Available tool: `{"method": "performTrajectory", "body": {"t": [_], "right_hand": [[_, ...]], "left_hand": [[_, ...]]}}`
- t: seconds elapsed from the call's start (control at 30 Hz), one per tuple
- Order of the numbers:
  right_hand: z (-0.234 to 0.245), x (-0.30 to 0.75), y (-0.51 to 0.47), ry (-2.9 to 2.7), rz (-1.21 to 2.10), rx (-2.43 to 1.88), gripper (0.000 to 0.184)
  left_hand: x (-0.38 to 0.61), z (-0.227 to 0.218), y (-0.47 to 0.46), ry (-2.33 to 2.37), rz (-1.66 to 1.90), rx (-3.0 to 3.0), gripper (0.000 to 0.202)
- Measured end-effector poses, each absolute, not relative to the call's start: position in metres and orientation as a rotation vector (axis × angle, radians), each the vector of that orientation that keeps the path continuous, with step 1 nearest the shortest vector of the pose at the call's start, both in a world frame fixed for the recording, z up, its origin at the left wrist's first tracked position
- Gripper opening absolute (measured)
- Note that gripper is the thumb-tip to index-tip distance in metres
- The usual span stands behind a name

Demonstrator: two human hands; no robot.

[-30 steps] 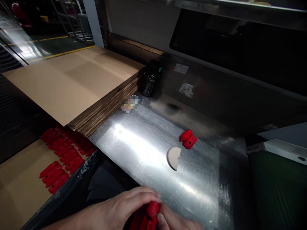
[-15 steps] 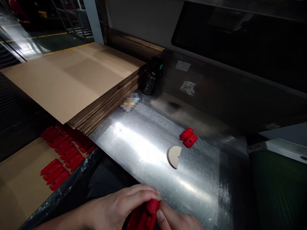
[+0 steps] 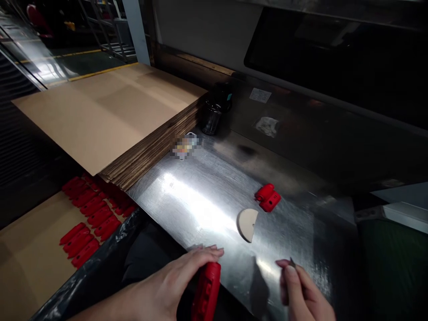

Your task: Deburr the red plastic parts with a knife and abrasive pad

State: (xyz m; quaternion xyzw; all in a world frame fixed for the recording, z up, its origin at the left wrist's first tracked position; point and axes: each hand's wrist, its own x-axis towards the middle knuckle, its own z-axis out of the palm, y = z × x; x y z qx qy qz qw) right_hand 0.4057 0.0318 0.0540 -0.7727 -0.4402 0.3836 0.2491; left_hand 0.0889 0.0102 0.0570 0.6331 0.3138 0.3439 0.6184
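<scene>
My left hand grips a red plastic part, thumb side toward me, at the bottom edge of the view. The part stands on edge with notches along its side. My right hand is apart from it, over the steel table. Thumb and fingers pinch a small dark pointed blade; most of it is hidden by the fingers. Beyond my hands a beige half-round piece lies on the metal. Just past that lie red plastic parts, close together.
A tall stack of cardboard sheets stands at the left. Below it, rows of red parts lie on cardboard. A dark bottle stands at the back of the steel table. A green conveyor belt is at the right.
My right hand has drawn away from the red part to the right, and the small blade now shows in its fingers. The red part has turned more upright in my left hand.
</scene>
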Motion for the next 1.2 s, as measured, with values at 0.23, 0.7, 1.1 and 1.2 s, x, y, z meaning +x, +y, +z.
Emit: {"method": "performTrajectory", "body": {"t": [0.23, 0.7, 1.1, 1.2], "right_hand": [[0.020, 0.414, 0.061, -1.740, 0.272, -2.212, 0.109], [0.065, 0.287, 0.067, -1.787, 1.113, -1.761, 0.053], [0.075, 0.250, 0.050, -1.818, 1.303, -1.624, 0.043], [0.081, 0.251, 0.054, -1.864, 1.389, -1.598, 0.040]], "left_hand": [[0.119, 0.028, 0.019, 0.466, 1.013, 0.381, 0.087], [0.093, 0.016, 0.029, 1.008, 1.388, 0.673, 0.108], [0.073, 0.020, 0.030, 1.096, 1.350, 0.845, 0.105], [0.070, 0.015, 0.030, 1.059, 1.345, 0.846, 0.104]]}}
